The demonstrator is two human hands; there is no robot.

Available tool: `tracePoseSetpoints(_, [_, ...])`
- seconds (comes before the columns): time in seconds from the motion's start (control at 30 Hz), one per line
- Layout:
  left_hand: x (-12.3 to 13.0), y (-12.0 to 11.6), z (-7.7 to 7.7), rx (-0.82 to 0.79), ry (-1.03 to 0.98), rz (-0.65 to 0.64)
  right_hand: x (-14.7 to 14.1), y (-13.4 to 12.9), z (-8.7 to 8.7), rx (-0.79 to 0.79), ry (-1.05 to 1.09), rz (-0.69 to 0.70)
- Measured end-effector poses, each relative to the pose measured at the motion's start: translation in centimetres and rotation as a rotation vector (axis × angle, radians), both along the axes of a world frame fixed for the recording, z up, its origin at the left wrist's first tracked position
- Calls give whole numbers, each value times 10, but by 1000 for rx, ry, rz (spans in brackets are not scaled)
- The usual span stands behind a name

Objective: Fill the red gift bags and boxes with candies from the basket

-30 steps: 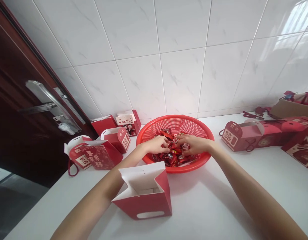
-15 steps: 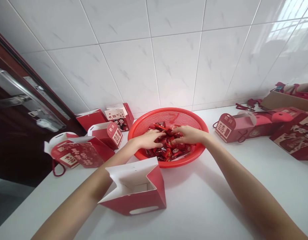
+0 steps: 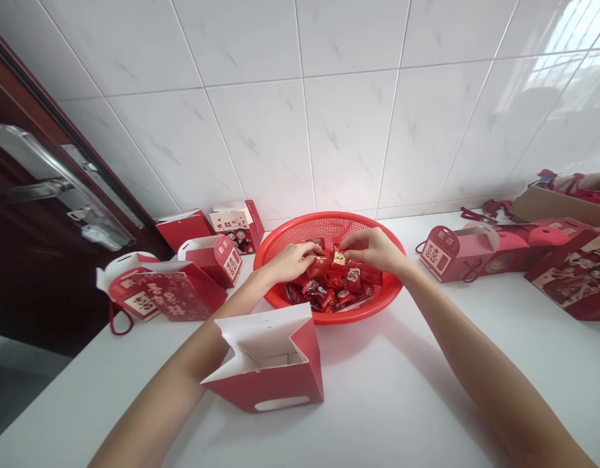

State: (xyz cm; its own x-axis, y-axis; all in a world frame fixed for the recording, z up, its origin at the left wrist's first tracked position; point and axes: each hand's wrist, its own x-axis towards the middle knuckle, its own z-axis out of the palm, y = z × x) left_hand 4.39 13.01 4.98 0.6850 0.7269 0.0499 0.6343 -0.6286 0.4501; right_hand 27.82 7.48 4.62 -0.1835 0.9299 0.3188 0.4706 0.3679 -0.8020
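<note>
A red plastic mesh basket (image 3: 280, 234) holds a heap of red wrapped candies (image 3: 331, 292), and both my hands reach into it. My right hand (image 3: 372, 250) pinches a red wrapped candy with gold lettering (image 3: 338, 258) over the right side of the heap. From the left, my left hand (image 3: 294, 261) has its fingers closed on a red wrapped candy (image 3: 318, 265), partly covered by the fingertips. In front of the basket stands a red paper gift box (image 3: 285, 389), its top open and its white inside showing. My left forearm passes behind its left edge.
Several red gift boxes (image 3: 182, 296) stand at the left, near a dark door with a metal handle (image 3: 56, 185). More boxes (image 3: 463, 250) line the right side, beside a cardboard carton (image 3: 543, 207) with red items in it. A tiled wall (image 3: 348, 136) rises behind the white table (image 3: 402, 403).
My hands have risen a little from the heap, and their fingers have closed on candies. A gold-lettered candy now shows between them. The view has shifted slightly.
</note>
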Motion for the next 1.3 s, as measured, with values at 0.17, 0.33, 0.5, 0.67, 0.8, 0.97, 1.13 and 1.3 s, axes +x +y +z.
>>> tracePoseSetpoints(0.17, [-3,-2,-1,-125,-197,-3,1,0,-1,-13,54,47])
tracePoseSetpoints(0.33, [-4,-4,1,-156,-50,-123,2,1,-3,-1,43,37])
tracePoseSetpoints(0.5, [-3,-4,2,-88,170,-292,1,3,-6,-1,-41,25])
tracePoseSetpoints(0.67, [0,-2,0,-91,289,-306,-1,3,-6,-11,-200,29])
tracePoseSetpoints(0.8, [0,-2,0,-114,309,-351,-2,-1,-3,-71,-315,118])
tracePoseSetpoints(0.97, [-2,-3,-1,-117,263,-378,-3,-3,-3,-101,-354,168])
tracePoseSetpoints(1.13, [-3,-2,0,-99,-16,-217,-1,0,-5,-20,-225,73])
tracePoseSetpoints(1.3, [-5,-2,3,-65,-128,-101,0,3,-5,33,-110,-9])
